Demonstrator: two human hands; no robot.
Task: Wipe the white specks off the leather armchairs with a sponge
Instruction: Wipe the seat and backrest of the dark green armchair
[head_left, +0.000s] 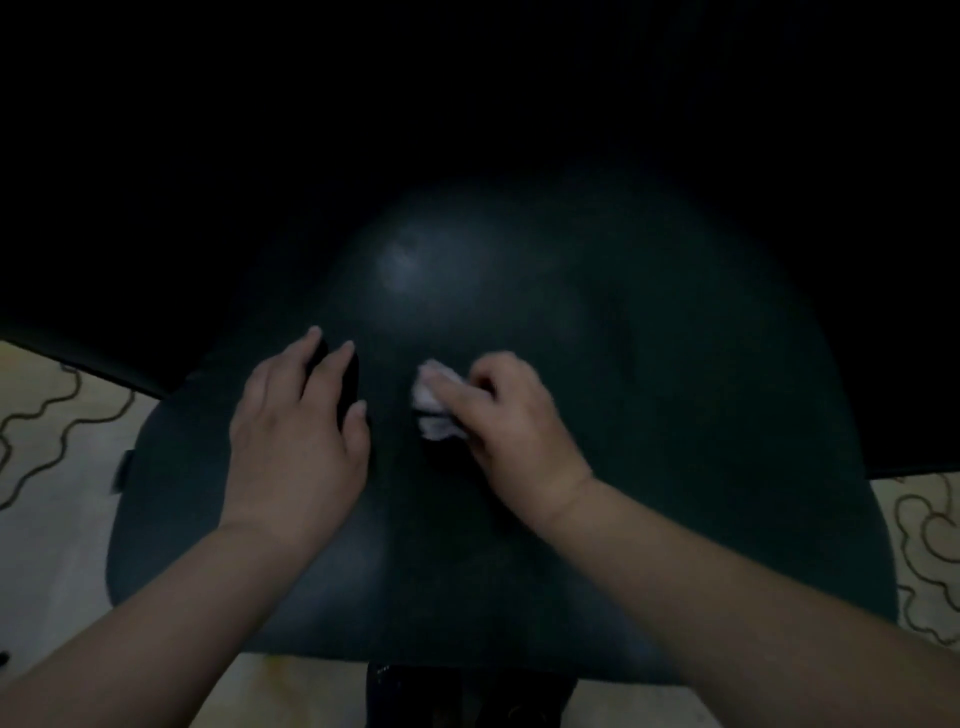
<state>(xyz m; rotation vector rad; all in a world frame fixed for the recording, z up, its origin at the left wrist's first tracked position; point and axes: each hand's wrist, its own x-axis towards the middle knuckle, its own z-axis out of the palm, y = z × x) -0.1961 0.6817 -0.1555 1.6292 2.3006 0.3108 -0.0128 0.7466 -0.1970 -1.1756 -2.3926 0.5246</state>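
A dark leather armchair seat (649, 395) fills the middle of the dim head view. My right hand (511, 431) is closed around a pale, crumpled sponge (434, 402) and presses it onto the seat near its centre. My left hand (296, 431) rests flat on the leather just to the left, fingers spread, holding nothing. A faint whitish patch (400, 262) shows on the leather beyond my hands. Individual specks are too dim to make out.
Pale floor tiles with a dark wavy pattern (47, 441) show at the left and at the right (924, 545). The chair's back and surroundings above are in darkness. A dark object (467, 696) sits below the seat's front edge.
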